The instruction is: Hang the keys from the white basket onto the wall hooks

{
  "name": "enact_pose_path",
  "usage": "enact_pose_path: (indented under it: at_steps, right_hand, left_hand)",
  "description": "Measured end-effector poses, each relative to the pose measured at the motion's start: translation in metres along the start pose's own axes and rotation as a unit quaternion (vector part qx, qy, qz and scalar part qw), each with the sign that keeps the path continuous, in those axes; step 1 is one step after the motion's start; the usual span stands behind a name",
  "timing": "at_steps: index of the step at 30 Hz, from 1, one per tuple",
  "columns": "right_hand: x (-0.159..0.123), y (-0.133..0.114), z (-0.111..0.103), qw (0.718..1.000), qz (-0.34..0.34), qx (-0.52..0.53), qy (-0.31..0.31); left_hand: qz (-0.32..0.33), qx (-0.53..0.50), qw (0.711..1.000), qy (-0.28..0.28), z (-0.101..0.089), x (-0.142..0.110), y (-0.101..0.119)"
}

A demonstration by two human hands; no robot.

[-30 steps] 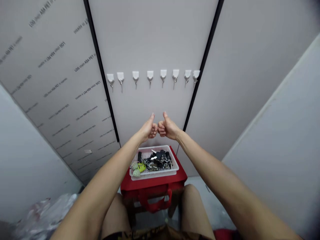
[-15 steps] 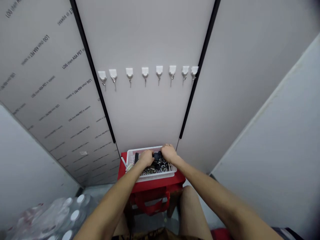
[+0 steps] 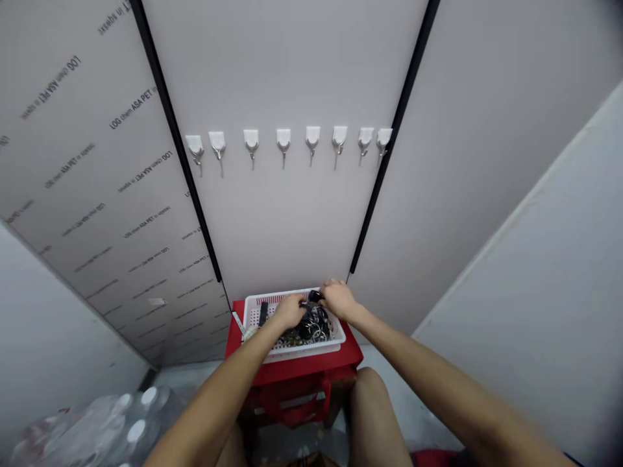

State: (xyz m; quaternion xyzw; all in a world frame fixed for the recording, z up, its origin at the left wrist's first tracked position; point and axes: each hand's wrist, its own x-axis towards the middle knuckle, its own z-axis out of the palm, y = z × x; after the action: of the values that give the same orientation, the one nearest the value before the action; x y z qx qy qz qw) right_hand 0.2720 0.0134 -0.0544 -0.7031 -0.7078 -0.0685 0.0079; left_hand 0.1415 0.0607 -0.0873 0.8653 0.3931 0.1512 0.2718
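Note:
A white plastic basket (image 3: 302, 350) stands on a red cloth-like cover. It holds a tangle of metal rings and chains (image 3: 314, 327), which look like key rings, with dark pieces among them. Over the middle of the basket, my left hand (image 3: 291, 311) is closed, its fingertips at a dark piece too small to name. My right hand (image 3: 338, 299) is closed above the far right corner, pinching a small black object (image 3: 315, 296). A black strip-like piece (image 3: 263, 313) lies in the left end, and a white strip (image 3: 238, 322) leans over the left rim.
Several white adhesive hooks (image 3: 283, 139) with metal ends line the wall ahead. The red cover (image 3: 292, 372) has a strap hanging at the front. Clear bottles with white caps (image 3: 137, 431) stand at lower left. Walls rise close on both sides.
The small black object now shows between my hands, at the right fingertips. My left hand has shifted slightly right. The view has moved a little.

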Motion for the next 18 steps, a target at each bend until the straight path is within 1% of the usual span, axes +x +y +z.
enact_pose_path:
  at_steps: [2, 3, 5, 6, 8, 9, 10, 12, 13, 14, 16, 18]
  right_hand:
    - [-0.001, -0.001, 0.007, 0.999, 0.017, -0.002, 0.029]
    - [-0.001, -0.001, 0.007, 0.999, 0.019, 0.014, 0.042]
    - [-0.001, 0.001, 0.001, 0.994, -0.002, 0.074, 0.074]
    - [-0.001, 0.003, -0.004, 0.989, -0.022, 0.111, 0.097]
    - [-0.002, 0.005, -0.016, 0.970, -0.073, 0.181, 0.148]
    - [-0.003, 0.005, -0.021, 0.957, -0.093, 0.210, 0.175]
    - [-0.004, 0.005, -0.025, 0.945, -0.105, 0.235, 0.203]
    - [-0.005, 0.001, -0.029, 0.920, -0.107, 0.275, 0.256]
    - [-0.006, -0.001, -0.030, 0.909, -0.101, 0.292, 0.281]
    - [-0.007, -0.003, -0.029, 0.898, -0.093, 0.306, 0.303]
    - [-0.008, -0.005, -0.028, 0.880, -0.076, 0.326, 0.338]
    - [-0.007, -0.006, -0.026, 0.866, -0.044, 0.344, 0.360]
  left_hand:
    - [-0.002, -0.023, 1.000, 0.008, 0.004, -0.001, -0.001]
    - [-0.005, -0.050, 0.999, 0.015, 0.003, 0.000, -0.001]
    - [-0.026, -0.137, 0.989, 0.040, -0.004, 0.003, 0.002]
    - [-0.043, -0.192, 0.979, 0.056, -0.010, 0.005, 0.005]
    - [-0.083, -0.308, 0.945, 0.074, -0.023, 0.008, 0.011]
    - [-0.102, -0.363, 0.924, 0.061, -0.029, 0.009, 0.014]
    - [-0.120, -0.414, 0.902, 0.031, -0.034, 0.009, 0.018]
    - [-0.137, -0.495, 0.857, -0.051, -0.040, 0.007, 0.025]
    - [-0.136, -0.527, 0.834, -0.084, -0.041, 0.006, 0.028]
    - [-0.129, -0.556, 0.814, -0.106, -0.040, 0.004, 0.031]
    - [-0.106, -0.605, 0.781, -0.113, -0.038, 0.003, 0.036]
    - [-0.086, -0.637, 0.761, -0.088, -0.037, 0.003, 0.040]
